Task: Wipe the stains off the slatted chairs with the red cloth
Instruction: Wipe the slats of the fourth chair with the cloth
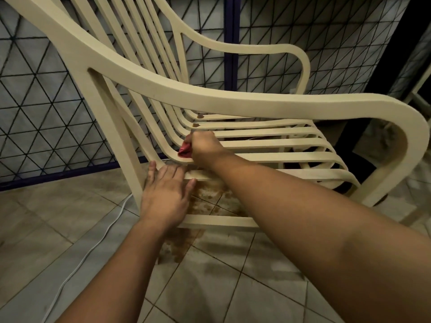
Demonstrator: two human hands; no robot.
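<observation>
A cream slatted chair (268,106) fills the view, seen from its side. My right hand (205,145) reaches under the near armrest and grips the bunched red cloth (184,150), pressing it on a seat slat where the slats curve up into the back. Two brown stains (200,116) mark the slats just beyond the cloth. My left hand (165,194) rests flat with straight fingers on the chair's side frame below the seat edge, thumb apart toward the right.
Brown stains (205,201) spread over the tiled floor under the chair. A white cable (93,248) runs across the tiles at left. A blue-framed wire mesh fence (42,113) stands close behind the chair. Part of another cream chair (417,99) shows at far right.
</observation>
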